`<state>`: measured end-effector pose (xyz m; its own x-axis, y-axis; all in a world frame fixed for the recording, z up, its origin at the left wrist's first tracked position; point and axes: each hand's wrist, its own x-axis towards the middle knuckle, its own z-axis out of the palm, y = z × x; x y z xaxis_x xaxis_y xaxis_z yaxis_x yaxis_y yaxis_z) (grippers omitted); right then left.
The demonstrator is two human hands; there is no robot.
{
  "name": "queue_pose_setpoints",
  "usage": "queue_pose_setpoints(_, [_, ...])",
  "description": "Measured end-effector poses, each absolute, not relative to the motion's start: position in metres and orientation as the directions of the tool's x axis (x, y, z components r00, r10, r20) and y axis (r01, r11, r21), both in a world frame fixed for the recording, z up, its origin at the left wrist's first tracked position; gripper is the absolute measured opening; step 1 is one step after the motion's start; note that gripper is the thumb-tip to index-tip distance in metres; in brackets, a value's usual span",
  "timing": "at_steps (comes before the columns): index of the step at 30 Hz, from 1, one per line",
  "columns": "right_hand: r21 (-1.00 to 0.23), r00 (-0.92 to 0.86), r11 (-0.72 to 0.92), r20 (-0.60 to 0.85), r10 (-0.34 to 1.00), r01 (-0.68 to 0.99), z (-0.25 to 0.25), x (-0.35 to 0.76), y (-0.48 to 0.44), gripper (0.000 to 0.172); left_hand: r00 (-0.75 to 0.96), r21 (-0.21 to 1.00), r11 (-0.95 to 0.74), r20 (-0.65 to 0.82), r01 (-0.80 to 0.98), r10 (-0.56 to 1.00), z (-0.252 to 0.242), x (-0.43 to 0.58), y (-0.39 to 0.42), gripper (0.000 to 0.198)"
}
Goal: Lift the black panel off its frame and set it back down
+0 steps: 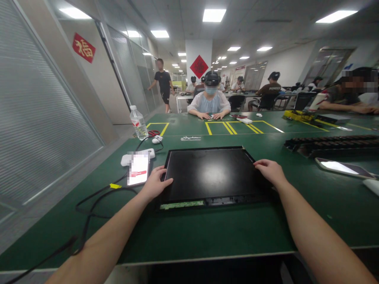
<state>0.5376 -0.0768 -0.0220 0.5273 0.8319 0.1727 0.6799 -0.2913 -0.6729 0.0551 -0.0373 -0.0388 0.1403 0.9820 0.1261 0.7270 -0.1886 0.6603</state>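
Black and glossy, the display panel [192,171] lay on the green table [219,240] straight before me, its circuit-board strip [182,205] along the near edge; my left hand [154,184] was at the left border, thumb and fingers parted, though I couldn't tell whether it truly gripped; my right hand [272,172] had thumb and fingertips pinched on the right border; handling it well, I judged, meant even pressure on the frame from both sides, thumbs off the screen, nothing bearing on that exposed strip; a gold 福 stood out on the red paper diamond [84,47] at left; the red label [136,123] on the water bottle [142,130] was too small to read.
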Motion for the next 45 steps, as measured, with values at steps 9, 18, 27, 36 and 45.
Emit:
queue_pose_setpoints(9, [-0.679,0.535,-0.295,0.17,0.828,0.672,-0.0203,0.5384,-0.0767,0.017,0.142,0.683,-0.172,0.101,0.71,0.985,-0.0381,0.054,-0.039,0.06])
queue_pose_setpoints(18, [-0.673,0.537,-0.294,0.181,0.824,0.678,-0.0214,0.5387,-0.0766,0.017,0.134,0.68,-0.186,0.129,0.709,0.983,-0.0392,0.0538,-0.039,0.058])
queue_pose_setpoints(27, [-0.669,0.529,-0.29,0.181,0.829,0.684,-0.0226,0.5388,-0.0759,0.017,0.138,0.665,-0.203,0.15,0.718,0.979,-0.0381,0.0545,-0.0391,0.053])
queue_pose_setpoints(36, [-0.668,0.537,-0.299,0.179,0.824,0.682,-0.0211,0.5378,-0.0758,0.017,0.148,0.629,-0.219,0.164,0.746,0.975,-0.0392,0.0551,-0.0385,0.052])
queue_pose_setpoints(45, [-0.663,0.537,-0.313,0.16,0.828,0.68,-0.0189,0.5373,-0.0765,0.02,0.202,0.567,-0.27,0.181,0.778,0.962,-0.0367,0.0591,-0.0421,0.066])
